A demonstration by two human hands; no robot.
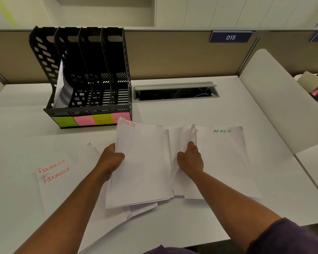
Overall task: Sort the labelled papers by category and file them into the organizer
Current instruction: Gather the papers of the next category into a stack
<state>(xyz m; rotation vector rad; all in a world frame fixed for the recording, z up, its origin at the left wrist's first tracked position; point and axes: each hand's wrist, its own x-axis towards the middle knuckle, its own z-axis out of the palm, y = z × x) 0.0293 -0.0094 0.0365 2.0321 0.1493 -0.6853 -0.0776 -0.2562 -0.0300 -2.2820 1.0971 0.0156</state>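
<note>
At desk centre: left hand (111, 158) gripping sports stack (141, 162), right hand (190, 158) pinching loose sheets (182, 136); square edges before filing in organizer (88, 74).

Purple sleeve (290, 235) (forearms bare)

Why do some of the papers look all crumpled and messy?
The sheets under the right hand are bunched and creased, their top edges curling up beside the flat ADMIN paper. The left hand grips the SPORTS stack, whose sheets fan out unevenly at the bottom. The FINANCE papers lie flat.
</note>
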